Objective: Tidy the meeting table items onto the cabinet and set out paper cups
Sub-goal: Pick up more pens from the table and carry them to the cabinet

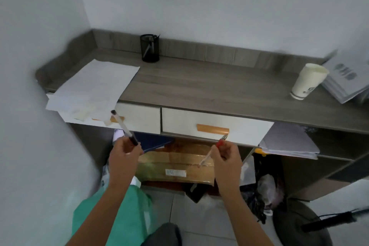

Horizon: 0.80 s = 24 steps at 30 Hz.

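Observation:
My left hand (124,151) grips a black pen (122,126) whose cap end points up and to the left. A red pen (214,150) is held in my right hand (226,156), tip up toward the drawer. Both hands hover in front of the grey wooden cabinet (199,84), below its top. On the cabinet stand a black mesh pen holder (150,48) at the back, loose white papers (93,90) overhanging the left front edge, and a stack of white paper cups (307,81) at the right.
A pile of booklets (347,80) lies at the cabinet's far right. Two white drawers with orange handles (212,129) face me. Beneath are a cardboard box (175,166), a blue folder (153,142), papers on a shelf (289,142), bags and a green bag (119,209) on the floor.

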Each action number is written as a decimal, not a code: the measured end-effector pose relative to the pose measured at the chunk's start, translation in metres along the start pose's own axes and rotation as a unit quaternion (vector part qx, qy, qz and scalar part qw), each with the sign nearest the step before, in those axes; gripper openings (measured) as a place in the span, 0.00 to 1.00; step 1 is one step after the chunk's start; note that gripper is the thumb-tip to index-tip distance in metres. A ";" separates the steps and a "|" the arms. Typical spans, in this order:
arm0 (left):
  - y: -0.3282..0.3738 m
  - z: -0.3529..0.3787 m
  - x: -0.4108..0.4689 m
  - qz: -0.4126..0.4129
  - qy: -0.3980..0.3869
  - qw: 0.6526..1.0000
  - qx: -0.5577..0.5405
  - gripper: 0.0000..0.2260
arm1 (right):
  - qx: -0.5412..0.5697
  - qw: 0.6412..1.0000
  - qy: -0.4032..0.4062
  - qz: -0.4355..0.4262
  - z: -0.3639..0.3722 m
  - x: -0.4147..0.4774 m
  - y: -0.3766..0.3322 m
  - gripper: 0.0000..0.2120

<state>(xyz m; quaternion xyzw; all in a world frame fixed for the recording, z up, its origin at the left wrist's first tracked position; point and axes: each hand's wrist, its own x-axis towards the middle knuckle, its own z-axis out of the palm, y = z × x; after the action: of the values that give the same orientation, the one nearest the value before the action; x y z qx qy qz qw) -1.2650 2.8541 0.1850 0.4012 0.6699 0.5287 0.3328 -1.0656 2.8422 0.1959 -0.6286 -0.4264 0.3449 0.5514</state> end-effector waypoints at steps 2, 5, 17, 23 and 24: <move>0.030 0.009 0.039 0.045 0.014 0.999 -0.024 0.11 | 0.018 0.999 -0.001 -0.034 0.014 0.040 -0.023 0.07; 0.066 0.025 0.106 0.108 0.037 0.993 -0.042 0.08 | 0.047 0.995 -0.036 -0.085 0.044 0.103 -0.056 0.10; 0.147 0.093 0.386 0.150 -0.004 0.989 0.017 0.04 | 0.102 0.977 -0.074 -0.174 0.227 0.332 -0.162 0.12; 0.136 0.121 0.445 0.143 -0.014 0.986 0.080 0.04 | 0.056 0.978 -0.098 -0.173 0.271 0.381 -0.146 0.11; 0.134 0.123 0.450 0.137 -0.012 0.986 0.091 0.04 | 0.044 0.979 -0.103 -0.172 0.277 0.387 -0.142 0.10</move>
<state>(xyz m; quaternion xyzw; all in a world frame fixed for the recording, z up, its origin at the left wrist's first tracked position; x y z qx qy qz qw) -1.3388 3.3248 0.2786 0.5242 0.6498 0.5014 0.2270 -1.1844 3.3114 0.3076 -0.4822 -0.5674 0.3260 0.5825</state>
